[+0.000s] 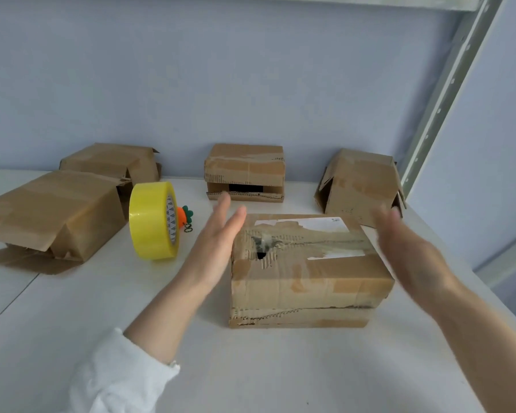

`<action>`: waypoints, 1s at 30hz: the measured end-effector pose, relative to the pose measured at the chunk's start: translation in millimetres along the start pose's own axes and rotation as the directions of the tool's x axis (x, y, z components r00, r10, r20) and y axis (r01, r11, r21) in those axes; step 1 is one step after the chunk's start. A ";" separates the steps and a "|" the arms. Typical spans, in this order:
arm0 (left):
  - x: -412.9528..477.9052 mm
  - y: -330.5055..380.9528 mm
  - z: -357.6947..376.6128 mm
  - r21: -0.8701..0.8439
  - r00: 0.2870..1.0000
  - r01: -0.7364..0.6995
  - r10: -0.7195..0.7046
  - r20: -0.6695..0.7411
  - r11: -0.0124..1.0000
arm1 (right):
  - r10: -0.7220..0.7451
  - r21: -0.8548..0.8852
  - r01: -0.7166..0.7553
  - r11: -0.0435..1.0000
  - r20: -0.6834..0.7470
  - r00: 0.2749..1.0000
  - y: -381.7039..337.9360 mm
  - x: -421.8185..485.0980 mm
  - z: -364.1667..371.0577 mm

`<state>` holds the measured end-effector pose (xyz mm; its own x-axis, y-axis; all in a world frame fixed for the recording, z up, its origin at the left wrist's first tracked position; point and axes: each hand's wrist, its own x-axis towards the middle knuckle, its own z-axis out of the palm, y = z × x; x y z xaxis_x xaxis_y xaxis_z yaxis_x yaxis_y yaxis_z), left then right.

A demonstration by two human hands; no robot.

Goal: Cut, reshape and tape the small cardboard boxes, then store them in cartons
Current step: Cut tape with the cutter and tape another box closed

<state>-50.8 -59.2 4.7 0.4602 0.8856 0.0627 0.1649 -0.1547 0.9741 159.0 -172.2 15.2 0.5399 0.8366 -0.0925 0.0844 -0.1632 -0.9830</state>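
I have my left hand (218, 234) and right hand (405, 248) flat, fingers straight, gripping nothing, flanking the torn brown cardboard box (307, 272) on the white tabletop (251, 368). Looks staged for a two-sided squeeze. Yellow tape roll (154, 222) stands just outside my left hand, within reach.

soft even light; right hand (411, 248) seemingly motion-blurred

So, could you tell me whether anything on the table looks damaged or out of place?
Yes. The nearest box has a ragged hole torn in its top, left of a ripped white label. The box at far left looks crushed, with a flap splayed flat on the table.
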 end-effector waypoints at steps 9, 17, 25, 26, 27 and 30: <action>39.9 33.3 34.0 0.842 0.942 -0.324 0.065 0.329 0.431 | -0.167 -0.844 0.407 0.348 0.372 0.913 -27.3 22.5 40.1; 42.1 18.2 41.3 0.867 0.954 -0.277 0.013 0.299 0.415 | -0.055 -0.890 0.360 0.281 0.360 0.931 -18.0 26.8 46.0; 41.6 17.0 41.5 0.826 0.972 -0.234 0.108 0.208 0.512 | -0.153 -0.859 0.348 0.375 0.313 0.937 -14.4 27.5 45.3; 40.3 20.3 38.3 0.734 0.980 -0.195 0.167 0.112 0.651 | -0.195 -0.794 0.306 0.525 0.237 0.952 -18.3 25.9 41.6; 38.1 23.7 31.7 0.590 0.983 -0.145 0.184 -0.006 0.794 | -0.204 -0.688 0.229 0.689 0.119 0.972 -21.7 24.5 35.1; 31.7 12.4 0.0 0.140 0.984 0.069 -0.044 -0.174 0.988 | 0.077 -0.299 -0.093 0.950 -0.063 0.995 -20.6 20.0 11.6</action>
<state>-34.2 -33.1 18.8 0.2940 0.9541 0.0569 0.3166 -0.1534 0.9361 158.3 -146.0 31.7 0.5968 0.7867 -0.1578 0.2807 -0.3889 -0.8775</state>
